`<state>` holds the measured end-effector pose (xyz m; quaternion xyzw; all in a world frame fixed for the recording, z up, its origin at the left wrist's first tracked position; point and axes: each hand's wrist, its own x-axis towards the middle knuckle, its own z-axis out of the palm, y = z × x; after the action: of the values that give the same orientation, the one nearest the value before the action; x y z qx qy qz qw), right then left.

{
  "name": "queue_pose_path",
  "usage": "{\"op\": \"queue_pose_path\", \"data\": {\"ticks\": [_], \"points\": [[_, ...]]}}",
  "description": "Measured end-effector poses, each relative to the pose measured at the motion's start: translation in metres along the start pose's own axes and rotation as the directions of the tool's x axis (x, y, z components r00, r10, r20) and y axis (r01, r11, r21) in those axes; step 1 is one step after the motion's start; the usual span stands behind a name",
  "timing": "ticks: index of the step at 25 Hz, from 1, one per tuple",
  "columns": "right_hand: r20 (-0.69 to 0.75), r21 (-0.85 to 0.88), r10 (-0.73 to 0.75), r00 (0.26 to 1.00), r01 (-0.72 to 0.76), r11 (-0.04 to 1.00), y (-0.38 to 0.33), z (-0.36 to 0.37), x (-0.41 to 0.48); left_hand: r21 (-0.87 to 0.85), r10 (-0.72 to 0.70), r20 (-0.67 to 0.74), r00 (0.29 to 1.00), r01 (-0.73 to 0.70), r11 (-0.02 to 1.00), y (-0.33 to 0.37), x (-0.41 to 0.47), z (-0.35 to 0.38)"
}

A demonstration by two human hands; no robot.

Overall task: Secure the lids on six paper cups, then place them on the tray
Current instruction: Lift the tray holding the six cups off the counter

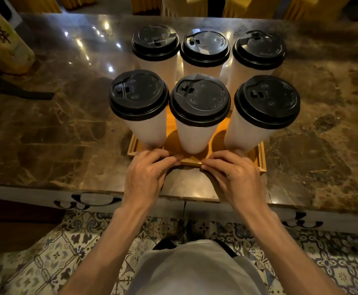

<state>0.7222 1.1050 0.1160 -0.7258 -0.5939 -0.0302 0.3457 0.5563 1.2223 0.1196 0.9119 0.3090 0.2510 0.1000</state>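
Six white cups, black lids, seemingly wooden tray

Brown marble table, patterned floor tiles, yellow lettered post

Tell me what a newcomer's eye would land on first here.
Six white paper cups with black lids stand in two rows of three at the middle of the marble table, the near row in a wooden tray. Just in front, the left hand and right hand hold the tray's near rim.
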Motion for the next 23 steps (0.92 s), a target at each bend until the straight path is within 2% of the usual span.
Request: {"op": "queue_pose_path", "data": {"ticks": [11, 16, 23], "points": [[-0.040, -0.005, -0.116, 0.992, 0.116, 0.993, 0.019, 0.000, 0.018, -0.016, -0.001, 0.003, 1.000, 0.001, 1.000, -0.001, 0.019, 0.005], [-0.001, 0.052, -0.060, 0.998, 0.060, 0.997, 0.021, -0.004, 0.027, -0.003, -0.018, 0.007, 1.000, 0.018, 1.000, 0.001, 0.024, 0.008], [0.042, 0.005, -0.003, 0.999, 0.003, 1.000, 0.013, -0.007, 0.027, 0.000, 0.001, -0.007, 1.000, -0.001, 1.000, 0.000, 0.026, 0.009]]}}
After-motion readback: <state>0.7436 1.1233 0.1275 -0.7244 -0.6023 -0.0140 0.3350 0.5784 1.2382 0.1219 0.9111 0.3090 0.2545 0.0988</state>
